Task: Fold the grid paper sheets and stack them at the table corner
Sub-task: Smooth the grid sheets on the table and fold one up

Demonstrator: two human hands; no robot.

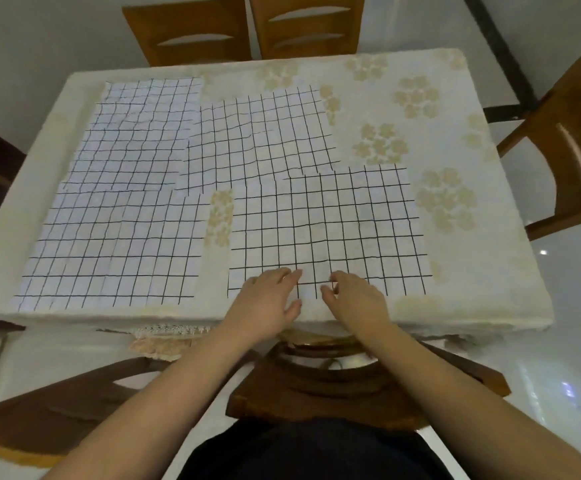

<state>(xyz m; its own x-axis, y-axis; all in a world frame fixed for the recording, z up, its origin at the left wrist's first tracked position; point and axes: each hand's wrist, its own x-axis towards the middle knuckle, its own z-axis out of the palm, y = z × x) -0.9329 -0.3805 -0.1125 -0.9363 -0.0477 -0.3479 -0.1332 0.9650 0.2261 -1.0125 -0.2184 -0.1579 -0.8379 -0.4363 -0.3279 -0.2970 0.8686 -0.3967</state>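
While four grid sheets are lying flat on the worktop (472,237), we are resting our left hand (270,299), fingers straight, on the lower-centre sheet (327,230). Our right hand (355,294) is pinching its near edge.

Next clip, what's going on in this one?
A person stands at a table with a cream floral tablecloth, where four white sheets of black-grid paper lie flat and unfolded. Both hands, left and right, are at the near edge of the closest right-hand sheet, the right-hand fingers curled at it. No folded stack is visible.
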